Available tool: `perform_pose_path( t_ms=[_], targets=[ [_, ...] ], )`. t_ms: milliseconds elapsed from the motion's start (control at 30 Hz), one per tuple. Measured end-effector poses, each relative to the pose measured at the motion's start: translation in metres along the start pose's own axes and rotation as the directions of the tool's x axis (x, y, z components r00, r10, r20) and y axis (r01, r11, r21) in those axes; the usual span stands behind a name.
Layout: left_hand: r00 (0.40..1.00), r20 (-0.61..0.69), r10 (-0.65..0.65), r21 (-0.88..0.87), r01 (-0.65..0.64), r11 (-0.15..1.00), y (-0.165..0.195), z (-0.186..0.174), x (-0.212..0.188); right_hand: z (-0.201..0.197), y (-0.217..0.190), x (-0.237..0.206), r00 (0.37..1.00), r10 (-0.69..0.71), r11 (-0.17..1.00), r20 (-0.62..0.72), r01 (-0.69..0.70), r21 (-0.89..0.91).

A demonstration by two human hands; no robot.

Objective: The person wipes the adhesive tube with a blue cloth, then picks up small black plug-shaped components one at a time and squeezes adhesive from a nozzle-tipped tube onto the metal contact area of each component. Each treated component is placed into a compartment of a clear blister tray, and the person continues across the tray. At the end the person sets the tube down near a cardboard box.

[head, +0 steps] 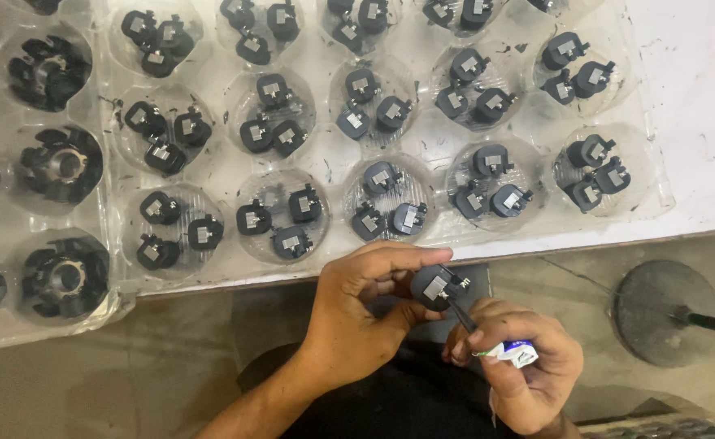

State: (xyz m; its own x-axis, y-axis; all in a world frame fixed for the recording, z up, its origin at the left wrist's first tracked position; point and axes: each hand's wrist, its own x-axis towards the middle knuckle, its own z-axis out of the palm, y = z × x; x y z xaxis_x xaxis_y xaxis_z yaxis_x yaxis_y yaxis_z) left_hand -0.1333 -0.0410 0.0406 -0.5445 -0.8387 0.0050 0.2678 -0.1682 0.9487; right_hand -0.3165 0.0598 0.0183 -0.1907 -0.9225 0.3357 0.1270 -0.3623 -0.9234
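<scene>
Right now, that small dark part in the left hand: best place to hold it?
By its rounded dark body, as the left hand does: thumb under, fingers over the top of the small dark part. Come from the left, since the pronged end and the metal square face the thin tool in the right hand and probably should stay exposed.

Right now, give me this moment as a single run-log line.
left hand: holds dark grey plastic part | right hand: holds thin tool touching part | clear tray: wells with matching parts
</scene>
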Motion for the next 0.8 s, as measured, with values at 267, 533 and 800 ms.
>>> perform_pose_path(
  t_ms=[267, 533, 800],
  targets=[
    [0.991, 0.106, -0.080, -0.110, 0.092, 0.990, -0.005, -0.007, 0.000, -0.002, -0.007, 0.001, 0.998, 0.042, 0.999, 0.037, -0.041, -0.029],
    [0.979, 0.140, -0.146, -0.201, 0.173, 0.964, -0.009, -0.008, 0.001, 0.005, -0.011, 0.002, 0.999, 0.047, 0.998, -0.001, -0.047, 0.049],
    [0.982, 0.117, -0.146, -0.181, 0.166, 0.969, -0.011, -0.010, 0.000, 0.004, -0.016, 0.003, 0.997, 0.054, 0.997, 0.055, -0.051, -0.057]
  ],
)
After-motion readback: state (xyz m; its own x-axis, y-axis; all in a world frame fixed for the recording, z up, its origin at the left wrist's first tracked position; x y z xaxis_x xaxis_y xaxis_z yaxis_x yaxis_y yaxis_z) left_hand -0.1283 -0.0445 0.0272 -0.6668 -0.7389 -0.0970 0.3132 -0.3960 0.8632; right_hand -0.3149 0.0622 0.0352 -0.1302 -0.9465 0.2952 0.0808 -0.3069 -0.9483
